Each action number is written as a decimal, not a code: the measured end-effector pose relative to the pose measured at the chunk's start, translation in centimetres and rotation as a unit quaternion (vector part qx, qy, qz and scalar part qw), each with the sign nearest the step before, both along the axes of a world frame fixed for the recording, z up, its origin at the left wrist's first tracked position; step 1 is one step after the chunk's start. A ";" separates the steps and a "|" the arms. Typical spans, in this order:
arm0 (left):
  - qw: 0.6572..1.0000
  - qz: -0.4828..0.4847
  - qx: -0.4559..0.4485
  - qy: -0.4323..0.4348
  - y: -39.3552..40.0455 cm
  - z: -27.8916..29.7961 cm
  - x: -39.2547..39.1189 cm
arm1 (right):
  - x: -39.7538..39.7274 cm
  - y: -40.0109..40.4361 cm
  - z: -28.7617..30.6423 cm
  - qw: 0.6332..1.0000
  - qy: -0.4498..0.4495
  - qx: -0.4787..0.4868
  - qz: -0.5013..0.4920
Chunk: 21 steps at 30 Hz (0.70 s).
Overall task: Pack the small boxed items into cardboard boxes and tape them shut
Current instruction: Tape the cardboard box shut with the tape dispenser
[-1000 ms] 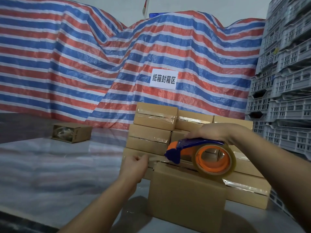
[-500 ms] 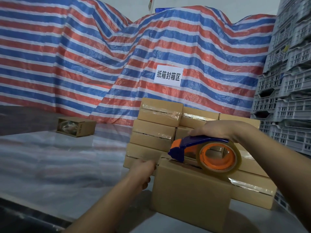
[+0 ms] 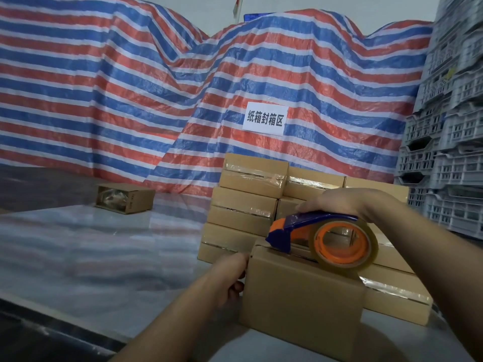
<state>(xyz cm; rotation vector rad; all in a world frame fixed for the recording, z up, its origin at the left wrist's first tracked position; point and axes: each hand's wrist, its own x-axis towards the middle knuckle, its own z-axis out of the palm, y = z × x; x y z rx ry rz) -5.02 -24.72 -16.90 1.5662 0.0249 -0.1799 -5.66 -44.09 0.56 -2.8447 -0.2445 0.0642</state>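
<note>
A brown cardboard box (image 3: 300, 296) stands on the table in front of me. My right hand (image 3: 337, 201) grips a blue and orange tape dispenser (image 3: 324, 235) with a clear tape roll, and its nose rests on the left end of the box top. My left hand (image 3: 230, 275) presses against the box's left side, thumb along the top corner. Behind it is a stack of taped cardboard boxes (image 3: 248, 202), several rows deep.
A single open box (image 3: 124, 198) lies on its side at the table's far left. A glossy table surface (image 3: 91, 252) spreads to the left. A striped tarp (image 3: 183, 87) with a white sign (image 3: 265, 118) hangs behind. Grey plastic crates (image 3: 449, 152) are stacked at the right.
The dispenser has come down onto the box top at its left end. My left hand has moved from the tape end to the box's left side.
</note>
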 end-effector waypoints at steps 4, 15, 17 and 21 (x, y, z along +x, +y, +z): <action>0.999 -0.001 0.039 0.004 0.6 0.0 -0.1 | 0.2 -0.1 0.1 1.000 -0.012 -0.009 0.003; 0.987 0.013 0.135 -0.089 -0.2 3.5 1.0 | 0.9 -0.5 0.0 1.000 -0.011 -0.009 0.003; 0.989 -0.014 0.132 -0.073 -0.6 3.1 1.2 | 1.0 -0.4 0.0 1.000 -0.010 -0.023 0.011; 0.989 -0.020 0.131 -0.058 -0.4 3.1 1.3 | 1.0 0.0 0.2 1.000 0.014 -0.016 0.019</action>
